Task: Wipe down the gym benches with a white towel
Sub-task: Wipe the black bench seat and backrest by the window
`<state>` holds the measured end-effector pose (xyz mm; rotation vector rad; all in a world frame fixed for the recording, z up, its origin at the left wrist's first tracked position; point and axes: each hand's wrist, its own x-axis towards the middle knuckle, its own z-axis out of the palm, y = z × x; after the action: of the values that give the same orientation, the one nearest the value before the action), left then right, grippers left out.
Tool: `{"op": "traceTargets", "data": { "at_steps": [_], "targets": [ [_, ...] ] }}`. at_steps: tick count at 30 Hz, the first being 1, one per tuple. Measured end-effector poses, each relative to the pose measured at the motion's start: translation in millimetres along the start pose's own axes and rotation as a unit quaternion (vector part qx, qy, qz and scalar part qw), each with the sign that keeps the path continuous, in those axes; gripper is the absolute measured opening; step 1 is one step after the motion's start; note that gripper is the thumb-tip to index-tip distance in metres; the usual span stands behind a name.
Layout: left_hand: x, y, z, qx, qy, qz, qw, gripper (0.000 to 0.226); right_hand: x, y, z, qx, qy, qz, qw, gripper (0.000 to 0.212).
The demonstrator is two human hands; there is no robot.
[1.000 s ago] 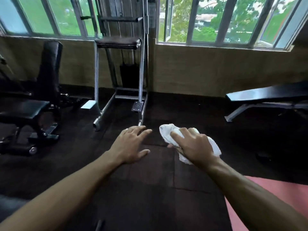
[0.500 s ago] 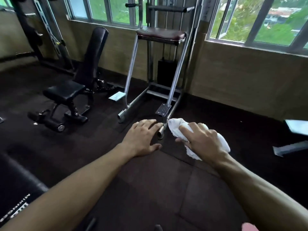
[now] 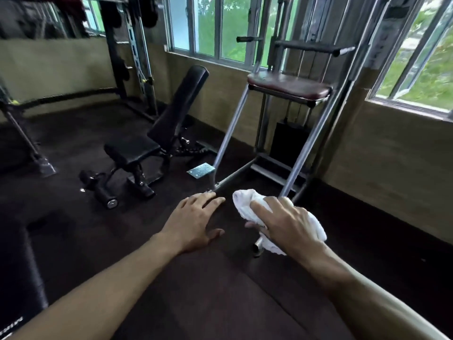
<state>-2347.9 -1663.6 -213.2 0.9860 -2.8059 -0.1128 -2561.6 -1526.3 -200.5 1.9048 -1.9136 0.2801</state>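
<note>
A steel-framed machine (image 3: 289, 111) with a maroon pad stands below windows (image 3: 215, 25).

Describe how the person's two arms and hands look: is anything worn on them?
Both forearms are bare as far as the frame shows; no sleeve is visible. The left hand and the right hand wear no gloves. No watch, bracelet or ring shows on either wrist or on the fingers that are visible.

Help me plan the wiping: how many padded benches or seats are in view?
3, maybe more out of frame: the black incline bench at left centre, the maroon seat on the steel frame by the window, and a black pad cut off at the lower left edge.
</note>
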Motion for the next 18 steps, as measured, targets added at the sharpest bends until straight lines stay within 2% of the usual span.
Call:
{"op": "traceTargets", "data": {
  "at_steps": [3, 5, 11, 18],
  "targets": [
    [29, -17, 6, 0.013, 0.005, -0.042, 0.999, 0.081, 45, 27, 34, 0.038, 0.015, -0.037, 0.999, 0.047],
    [52, -27, 8, 0.024, 0.011, -0.076, 0.997, 0.080, 79, 47, 59, 0.047, 0.027, -0.065, 0.996, 0.038],
    [114, -67, -9, 0.032, 0.011, -0.167, 0.985, 0.083, 195, 79, 111, 0.110, -0.029, -0.133, 0.985, 0.038],
    [166, -150, -1, 0.026, 0.029, -0.240, 0.970, 0.084, 316, 65, 173, 0.117, -0.009, -0.229, 0.966, 0.056]
  ]
}}
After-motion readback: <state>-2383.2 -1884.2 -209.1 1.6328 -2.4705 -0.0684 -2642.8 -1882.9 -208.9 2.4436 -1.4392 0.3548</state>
